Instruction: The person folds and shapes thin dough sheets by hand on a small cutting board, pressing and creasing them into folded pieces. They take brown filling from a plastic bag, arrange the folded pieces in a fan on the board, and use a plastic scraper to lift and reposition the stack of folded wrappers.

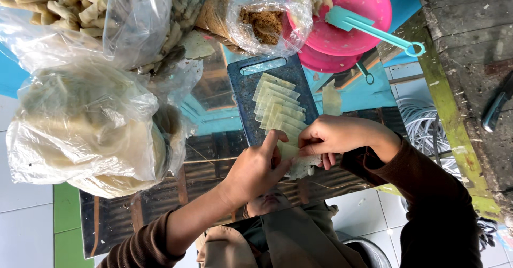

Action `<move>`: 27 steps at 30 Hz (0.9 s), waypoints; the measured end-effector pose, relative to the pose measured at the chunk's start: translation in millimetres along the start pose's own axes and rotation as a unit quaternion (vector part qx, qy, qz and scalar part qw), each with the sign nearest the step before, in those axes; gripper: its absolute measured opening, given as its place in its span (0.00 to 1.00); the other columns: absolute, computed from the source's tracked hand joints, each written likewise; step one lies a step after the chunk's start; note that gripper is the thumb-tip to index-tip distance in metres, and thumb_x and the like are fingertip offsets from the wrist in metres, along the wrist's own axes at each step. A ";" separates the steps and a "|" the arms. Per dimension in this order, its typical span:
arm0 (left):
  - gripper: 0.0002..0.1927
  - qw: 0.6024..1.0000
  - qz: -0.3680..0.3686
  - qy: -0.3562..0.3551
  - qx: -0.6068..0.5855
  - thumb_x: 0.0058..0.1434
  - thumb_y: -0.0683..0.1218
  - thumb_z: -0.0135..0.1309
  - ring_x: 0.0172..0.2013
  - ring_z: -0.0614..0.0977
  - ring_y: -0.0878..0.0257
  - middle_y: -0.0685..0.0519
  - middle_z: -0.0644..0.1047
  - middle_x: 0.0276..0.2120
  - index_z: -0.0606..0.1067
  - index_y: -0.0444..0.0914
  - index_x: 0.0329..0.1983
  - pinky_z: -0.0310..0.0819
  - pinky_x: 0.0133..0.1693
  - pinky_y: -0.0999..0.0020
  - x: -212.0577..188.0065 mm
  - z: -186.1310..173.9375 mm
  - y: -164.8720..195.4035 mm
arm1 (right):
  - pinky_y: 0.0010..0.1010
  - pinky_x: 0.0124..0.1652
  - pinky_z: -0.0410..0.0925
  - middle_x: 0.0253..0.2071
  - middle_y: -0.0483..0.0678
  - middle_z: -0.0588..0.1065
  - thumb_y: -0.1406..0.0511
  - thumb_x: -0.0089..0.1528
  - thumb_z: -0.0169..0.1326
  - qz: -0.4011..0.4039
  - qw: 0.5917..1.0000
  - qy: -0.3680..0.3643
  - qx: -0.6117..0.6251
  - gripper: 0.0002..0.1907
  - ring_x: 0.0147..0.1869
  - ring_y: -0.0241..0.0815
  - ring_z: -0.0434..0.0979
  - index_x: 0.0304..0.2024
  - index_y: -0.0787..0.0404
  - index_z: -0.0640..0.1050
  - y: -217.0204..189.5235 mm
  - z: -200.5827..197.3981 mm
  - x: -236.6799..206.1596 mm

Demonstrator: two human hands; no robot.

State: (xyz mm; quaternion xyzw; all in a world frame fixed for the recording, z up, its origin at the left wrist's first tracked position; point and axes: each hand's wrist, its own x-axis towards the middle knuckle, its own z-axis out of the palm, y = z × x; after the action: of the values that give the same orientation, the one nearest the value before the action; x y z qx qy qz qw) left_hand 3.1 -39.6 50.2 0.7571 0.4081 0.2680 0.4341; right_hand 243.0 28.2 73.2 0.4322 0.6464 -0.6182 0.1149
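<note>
Head view: both hands meet over the near end of a dark blue cutting board (251, 94) on the mirrored surface (214, 145). The right hand (334, 135) pinches a pale dough wrapper (295, 158), fingers (312, 149) closed on it; the left hand (256, 169) presses its edge, fingertips together. More wrappers (278, 105) lie fanned just beyond.

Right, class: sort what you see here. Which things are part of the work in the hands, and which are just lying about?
In use:
left hand
right hand
pale wrapper sheet held between them
row of wrapper strips
blue cutting board

Lying about:
pink bowls
teal spatula
bag of brown crumbs
large bag of wrappers
</note>
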 end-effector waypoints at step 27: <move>0.21 0.996 0.007 0.006 0.090 0.64 0.46 0.57 0.27 0.84 0.44 0.44 0.79 0.27 0.60 0.37 0.52 0.77 0.26 0.55 1.9 7.8 -11.8 | 0.30 0.24 0.73 0.20 0.47 0.79 0.57 0.62 0.58 0.034 0.989 0.082 -0.119 0.16 0.22 0.37 0.83 0.31 0.64 0.79 -7.9 -1.0 -6.8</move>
State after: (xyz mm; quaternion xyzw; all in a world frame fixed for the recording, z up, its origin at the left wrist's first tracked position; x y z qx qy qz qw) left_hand 5.5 -38.0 36.2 0.7940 0.4280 0.2376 0.3603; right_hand 241.9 27.3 83.6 0.4863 0.7074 -0.4955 0.1329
